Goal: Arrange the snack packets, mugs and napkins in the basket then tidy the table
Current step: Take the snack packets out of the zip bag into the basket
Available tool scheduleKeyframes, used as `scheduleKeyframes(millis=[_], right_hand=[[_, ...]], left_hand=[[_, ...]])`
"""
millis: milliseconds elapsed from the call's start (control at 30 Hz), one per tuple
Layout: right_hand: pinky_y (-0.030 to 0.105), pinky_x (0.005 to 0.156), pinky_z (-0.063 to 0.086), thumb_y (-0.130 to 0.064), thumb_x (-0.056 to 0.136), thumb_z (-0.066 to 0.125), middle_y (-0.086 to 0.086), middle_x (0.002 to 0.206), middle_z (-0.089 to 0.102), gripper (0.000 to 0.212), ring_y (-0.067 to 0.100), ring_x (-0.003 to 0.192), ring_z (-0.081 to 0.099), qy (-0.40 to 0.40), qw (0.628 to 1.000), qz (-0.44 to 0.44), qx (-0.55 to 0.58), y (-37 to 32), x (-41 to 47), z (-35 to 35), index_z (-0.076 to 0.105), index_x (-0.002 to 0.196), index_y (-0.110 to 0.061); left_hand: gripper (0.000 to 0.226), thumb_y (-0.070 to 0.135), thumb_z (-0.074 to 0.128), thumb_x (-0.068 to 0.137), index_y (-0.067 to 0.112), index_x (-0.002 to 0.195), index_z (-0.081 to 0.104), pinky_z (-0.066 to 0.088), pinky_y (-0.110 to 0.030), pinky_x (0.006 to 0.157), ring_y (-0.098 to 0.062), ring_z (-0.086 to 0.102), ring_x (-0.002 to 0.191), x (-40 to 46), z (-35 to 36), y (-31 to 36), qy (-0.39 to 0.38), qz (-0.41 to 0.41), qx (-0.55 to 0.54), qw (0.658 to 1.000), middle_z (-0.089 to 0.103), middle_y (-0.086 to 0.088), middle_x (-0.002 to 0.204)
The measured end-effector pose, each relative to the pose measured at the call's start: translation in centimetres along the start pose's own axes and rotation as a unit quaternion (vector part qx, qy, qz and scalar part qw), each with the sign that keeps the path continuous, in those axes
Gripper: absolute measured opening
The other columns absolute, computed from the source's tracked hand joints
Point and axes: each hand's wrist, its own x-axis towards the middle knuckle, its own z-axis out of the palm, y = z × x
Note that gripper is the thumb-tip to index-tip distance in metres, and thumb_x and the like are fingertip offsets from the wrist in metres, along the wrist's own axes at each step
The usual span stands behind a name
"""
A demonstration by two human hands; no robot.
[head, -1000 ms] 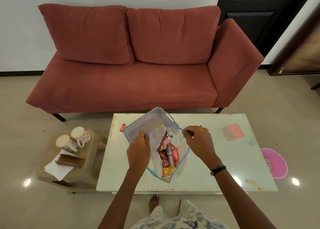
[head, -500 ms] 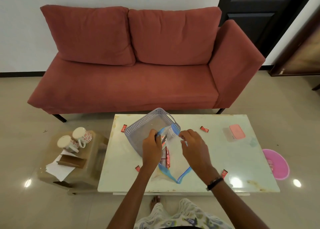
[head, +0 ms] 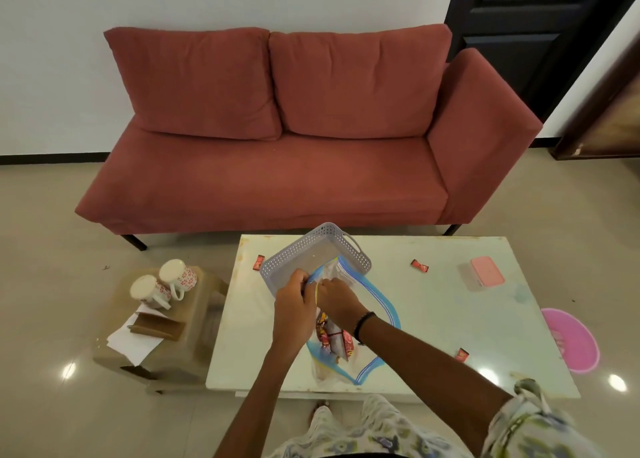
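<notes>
A clear zip bag (head: 377,305) with a blue edge lies on the white table (head: 433,319), its mouth by the grey perforated basket (head: 313,249). Red and yellow snack packets (head: 334,340) show inside it. My left hand (head: 294,310) and my right hand (head: 334,300) meet at the bag's mouth, both pinching its edge. Small red packets lie loose on the table: one at the far left (head: 258,262), one right of the basket (head: 420,265), one near the front right (head: 462,354). Two white mugs (head: 162,282) with red flowers and white napkins (head: 133,341) sit on a low stool.
A pink-lidded box (head: 483,275) rests on the table's right side. A pink basin (head: 571,340) sits on the floor right of the table. A brown holder (head: 157,326) lies on the stool by the napkins. A red sofa (head: 277,166) stands behind the table.
My two hands have come together at the bag's mouth, which was held wide open one second ago. The bag has dropped flatter onto the table. The camera has shifted, showing loose packets.
</notes>
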Motion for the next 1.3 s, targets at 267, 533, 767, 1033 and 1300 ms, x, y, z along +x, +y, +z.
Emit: scheduleKeyframes(millis=[267,533,767,1033,1300], right_hand=[[0.019,0.035,0.035,0.002,0.037,0.085,-0.002,0.043,0.055,0.034,0.013,0.037,0.055,0.046,0.999,-0.023,-0.002,1.1,-1.5,-3.3,0.058,0.048,-0.015],[0.030,0.059,0.032,-0.026,0.092,0.055,0.009,0.083,0.066,0.016,0.026,0.067,0.052,0.089,0.984,0.047,0.144,3.7,-3.7,-6.8,0.056,0.095,-0.011],[0.030,0.064,0.050,-0.027,0.083,0.066,-0.001,0.084,0.074,0.017,0.020,0.077,0.067,0.150,0.906,0.171,0.356,6.8,-3.8,-8.6,0.052,0.075,-0.025],[0.029,0.061,0.046,-0.028,0.081,0.070,-0.003,0.065,0.070,0.022,0.018,0.062,0.062,0.258,0.856,0.222,0.388,8.5,-0.9,-12.0,0.050,0.071,-0.024],[0.028,0.058,0.043,-0.026,0.086,0.066,-0.004,0.069,0.072,0.021,0.020,0.064,0.063,0.348,0.826,0.279,0.346,13.1,4.1,-11.0,0.049,0.075,-0.020]], left_hand=[[0.018,0.021,0.046,0.096,0.008,0.086,0.053,0.047,-0.020,0.054,-0.020,0.058,0.066,0.7,0.9,-0.6,0.010,-0.029,-0.011,0.999,0.059,-0.005,0.077],[0.018,0.014,0.043,0.096,0.007,0.080,0.047,0.037,-0.026,0.059,-0.022,0.050,0.069,3.4,1.4,-1.6,0.049,-0.093,-0.037,0.994,0.053,-0.009,0.075],[0.022,0.013,0.043,0.096,-0.002,0.086,0.055,0.036,-0.031,0.065,-0.027,0.052,0.075,6.3,0.8,-1.5,0.077,-0.117,-0.048,0.989,0.056,-0.014,0.079],[0.030,0.016,0.041,0.097,-0.010,0.099,0.056,0.029,-0.025,0.061,-0.032,0.055,0.081,11.1,0.2,-1.9,0.112,-0.163,-0.078,0.977,0.064,-0.026,0.095],[0.028,0.015,0.040,0.097,-0.007,0.096,0.056,0.033,-0.025,0.052,-0.025,0.050,0.073,14.9,1.9,-4.7,0.173,-0.197,-0.104,0.959,0.057,-0.015,0.081]])
